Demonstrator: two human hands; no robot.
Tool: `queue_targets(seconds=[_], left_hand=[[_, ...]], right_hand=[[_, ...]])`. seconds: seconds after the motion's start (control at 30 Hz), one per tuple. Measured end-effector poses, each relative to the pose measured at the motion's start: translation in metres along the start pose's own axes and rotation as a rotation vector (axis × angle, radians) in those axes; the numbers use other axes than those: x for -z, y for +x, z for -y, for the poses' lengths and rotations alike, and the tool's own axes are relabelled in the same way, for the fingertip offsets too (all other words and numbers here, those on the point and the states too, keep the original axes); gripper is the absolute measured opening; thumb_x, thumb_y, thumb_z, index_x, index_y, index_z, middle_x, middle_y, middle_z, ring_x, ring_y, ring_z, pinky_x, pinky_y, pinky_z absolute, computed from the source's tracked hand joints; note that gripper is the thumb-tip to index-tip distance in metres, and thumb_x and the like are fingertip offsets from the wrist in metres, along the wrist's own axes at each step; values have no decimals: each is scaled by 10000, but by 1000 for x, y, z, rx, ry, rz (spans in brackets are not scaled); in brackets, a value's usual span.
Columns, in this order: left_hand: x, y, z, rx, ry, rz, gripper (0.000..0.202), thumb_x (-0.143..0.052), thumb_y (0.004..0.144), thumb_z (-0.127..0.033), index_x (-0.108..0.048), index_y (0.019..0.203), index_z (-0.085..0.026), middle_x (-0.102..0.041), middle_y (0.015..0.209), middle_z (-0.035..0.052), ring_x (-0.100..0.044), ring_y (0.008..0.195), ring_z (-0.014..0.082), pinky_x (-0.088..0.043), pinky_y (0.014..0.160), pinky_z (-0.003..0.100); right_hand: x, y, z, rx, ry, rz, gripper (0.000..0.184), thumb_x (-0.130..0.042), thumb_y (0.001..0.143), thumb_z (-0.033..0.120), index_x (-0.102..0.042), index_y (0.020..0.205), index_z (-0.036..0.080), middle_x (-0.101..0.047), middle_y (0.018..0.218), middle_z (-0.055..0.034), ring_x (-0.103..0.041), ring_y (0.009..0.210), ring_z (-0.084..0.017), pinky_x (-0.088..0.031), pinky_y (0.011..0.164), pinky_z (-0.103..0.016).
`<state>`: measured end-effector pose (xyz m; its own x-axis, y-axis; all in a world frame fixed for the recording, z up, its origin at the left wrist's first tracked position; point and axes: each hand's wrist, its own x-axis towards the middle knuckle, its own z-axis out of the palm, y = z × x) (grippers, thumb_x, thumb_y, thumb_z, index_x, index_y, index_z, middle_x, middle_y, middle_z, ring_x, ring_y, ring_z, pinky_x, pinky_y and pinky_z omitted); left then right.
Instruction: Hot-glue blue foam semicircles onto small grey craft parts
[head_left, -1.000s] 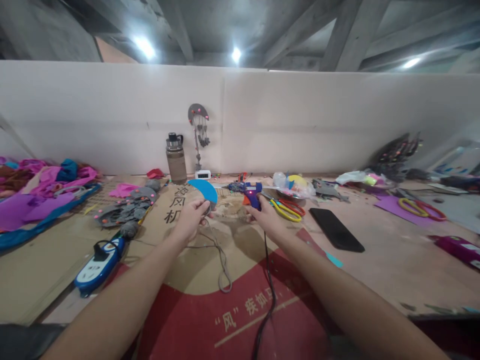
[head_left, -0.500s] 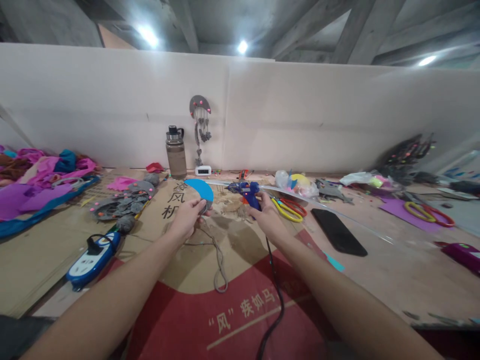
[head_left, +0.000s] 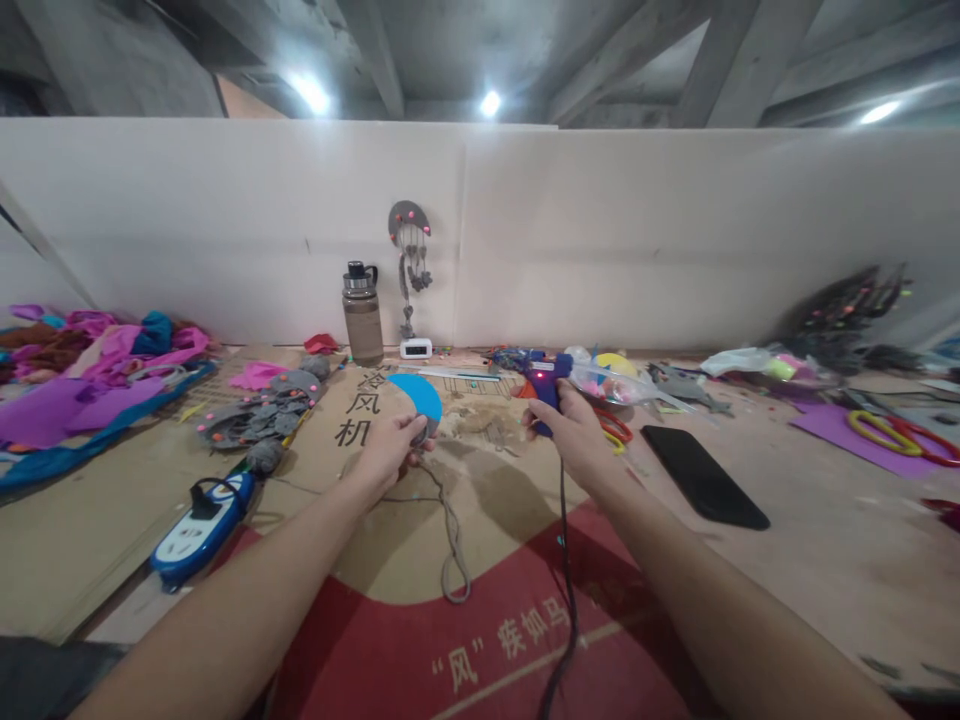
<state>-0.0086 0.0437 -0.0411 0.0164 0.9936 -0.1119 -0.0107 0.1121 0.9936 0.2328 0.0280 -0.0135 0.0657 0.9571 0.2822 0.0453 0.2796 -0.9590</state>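
My left hand (head_left: 394, 450) pinches the lower end of a blue crescent-shaped piece (head_left: 417, 397), with some grey material at the fingertips. From beneath that hand a grey yarn (head_left: 452, 545) trails down in a loop onto the printed cardboard (head_left: 397, 580). In my right hand (head_left: 574, 430) is a blue hot glue gun (head_left: 550, 385), its nozzle pointing left and a small red light glowing on its body. A clear glue stick (head_left: 626, 380) sticks out behind it, and a black cord (head_left: 568, 590) hangs below. The two hands are apart.
At left lie a power strip (head_left: 201, 530), grey felt pieces (head_left: 259, 405) and coloured fabric (head_left: 112, 350). A water bottle (head_left: 363, 320) stands by the white partition (head_left: 562, 240), where a grey moon hanging (head_left: 409, 222) is pinned. On the right are a phone (head_left: 705, 475) and scissors (head_left: 892, 435).
My right hand has moved the glue gun to the right and slightly up, away from the blue crescent. The view has shifted a little; my left hand keeps its hold on the crescent.
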Motion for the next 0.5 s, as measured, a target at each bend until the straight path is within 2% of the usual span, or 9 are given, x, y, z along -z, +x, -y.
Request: queue_targets(seconds=[0.2, 0.37, 0.5], left_hand=[[-1, -2, 2, 13, 61, 37, 234, -606, 777, -354, -641, 738, -126, -634, 663, 50, -522, 467, 73, -240, 365, 165], [-1, -1, 3, 79, 87, 48, 281, -589, 788, -408, -643, 756, -134, -596, 565, 25, -393, 356, 45, -181, 369, 182], [0, -1, 2, 95, 95, 43, 315, -610, 765, -447, -646, 769, -134, -591, 552, 16, -354, 321, 37, -150, 363, 188]], right_hand=[[2, 0, 4, 15, -79, -20, 269, -578, 767, 358, -447, 952, 213, -523, 609, 61, -486, 518, -108, -405, 469, -227], [-4, -6, 6, 0, -152, 41, 260, -545, 792, 361, -479, 983, 198, -503, 629, 54, -455, 517, -105, -397, 472, -236], [-5, -9, 7, 9, -174, 69, 231, -518, 812, 365, -503, 962, 190, -496, 634, 43, -449, 514, -104, -390, 471, -240]])
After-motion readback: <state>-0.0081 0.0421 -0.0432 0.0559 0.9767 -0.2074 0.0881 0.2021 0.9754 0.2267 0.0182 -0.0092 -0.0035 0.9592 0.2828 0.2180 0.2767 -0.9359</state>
